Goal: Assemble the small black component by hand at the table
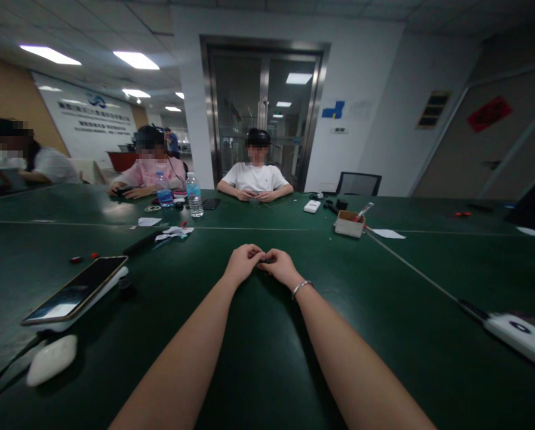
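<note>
The left hand (244,264) was curled in at the fingertips and, together with the right hand (282,267), appeared to pinch a small dark object (263,260), which sat between the two sets of fingertips over the green table (384,298). The handling looked under way: the object was gripped from both sides and not yet let go, but the fingers covered too much of it to tell what had been done to it or how much was left. Both forearms (180,352) reached forward from the lower edge, slanting inward so that the hands came together ahead; a silver bracelet (301,289) circled the right wrist. A phone (79,286) lay well apart to the left, and a small box (349,227) stood beyond the right hand
</note>
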A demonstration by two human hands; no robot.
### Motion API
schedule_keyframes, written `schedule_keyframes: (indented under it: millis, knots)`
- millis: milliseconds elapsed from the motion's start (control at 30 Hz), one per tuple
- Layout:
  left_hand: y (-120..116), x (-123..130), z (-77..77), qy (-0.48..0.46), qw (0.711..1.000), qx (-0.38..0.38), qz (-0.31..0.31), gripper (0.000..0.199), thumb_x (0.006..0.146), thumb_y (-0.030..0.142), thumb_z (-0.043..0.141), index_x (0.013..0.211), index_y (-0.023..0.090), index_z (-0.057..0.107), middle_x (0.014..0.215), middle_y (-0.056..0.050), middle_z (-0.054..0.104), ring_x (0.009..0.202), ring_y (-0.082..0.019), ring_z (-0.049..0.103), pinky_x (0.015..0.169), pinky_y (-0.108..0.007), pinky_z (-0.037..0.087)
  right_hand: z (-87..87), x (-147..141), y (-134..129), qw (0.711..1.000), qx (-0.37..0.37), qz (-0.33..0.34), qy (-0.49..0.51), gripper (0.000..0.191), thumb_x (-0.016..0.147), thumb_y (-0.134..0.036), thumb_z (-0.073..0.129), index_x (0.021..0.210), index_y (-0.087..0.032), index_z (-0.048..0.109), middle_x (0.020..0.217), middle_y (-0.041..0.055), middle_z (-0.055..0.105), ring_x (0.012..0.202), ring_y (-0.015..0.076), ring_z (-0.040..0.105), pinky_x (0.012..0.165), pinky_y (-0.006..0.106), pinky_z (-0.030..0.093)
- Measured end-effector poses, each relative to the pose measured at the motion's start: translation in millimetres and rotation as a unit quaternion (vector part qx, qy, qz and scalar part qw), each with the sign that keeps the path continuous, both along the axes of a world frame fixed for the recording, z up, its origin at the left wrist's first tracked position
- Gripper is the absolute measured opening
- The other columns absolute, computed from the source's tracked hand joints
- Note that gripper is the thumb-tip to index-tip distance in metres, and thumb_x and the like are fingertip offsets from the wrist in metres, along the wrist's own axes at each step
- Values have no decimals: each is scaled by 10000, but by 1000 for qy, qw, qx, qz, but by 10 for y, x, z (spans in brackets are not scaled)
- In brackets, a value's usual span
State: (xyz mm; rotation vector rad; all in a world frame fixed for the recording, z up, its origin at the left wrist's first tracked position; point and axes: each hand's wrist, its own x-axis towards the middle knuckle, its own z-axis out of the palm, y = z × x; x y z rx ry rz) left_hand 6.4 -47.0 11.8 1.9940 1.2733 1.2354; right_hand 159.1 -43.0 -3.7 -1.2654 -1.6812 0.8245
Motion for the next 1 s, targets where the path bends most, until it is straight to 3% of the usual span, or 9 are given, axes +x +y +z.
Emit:
schedule_keyframes:
  millis: [100,300,500,633,800,1000]
  knots:
    - [-22,-13,4,-3,1000,-26,13,234,767,398,601,821,187,687,814,-46,695,744,-166,630,698,-285,483,-7,-12,-21,998,48,-24,-28,255,565,-286,764,654,-172,554,601,-45,546,546,98,483,503,208,366]
    - [15,-22,-35,6,997,-52,50,343,744,517,585,773,191,687,713,-30,684,659,-159,605,620,-271,431,3,-5,-51,995,67,-32,-59,224,595,-305,744,671,-172,581,630,-34,559,594,116,488,561,230,360]
    - [123,-57,-129,-20,995,-89,49,413,747,566,551,786,176,680,655,-24,653,599,-147,574,574,-262,413,64,21,-39,996,37,-28,-82,194,592,-255,755,698,-160,624,691,-10,617,624,119,529,583,235,381]
    - [152,-96,-145,-101,988,-110,33,419,736,549,571,811,149,672,688,-35,649,633,-139,578,588,-253,438,89,113,-13,995,14,-35,-88,219,571,-254,782,711,-159,643,680,-7,621,607,115,535,568,230,393]
    - [156,-163,-128,-207,969,-129,32,413,720,514,614,864,128,655,792,-60,651,691,-128,574,606,-248,468,129,441,58,995,-12,-62,-80,258,546,-250,806,759,-165,687,645,-7,636,588,118,565,591,235,440]
    - [139,-158,-110,-197,970,-141,23,382,725,470,628,905,133,642,845,-73,660,711,-127,574,611,-250,476,287,1228,-27,986,-19,-114,-120,184,562,-258,787,704,-168,710,603,9,649,548,129,584,602,260,464]
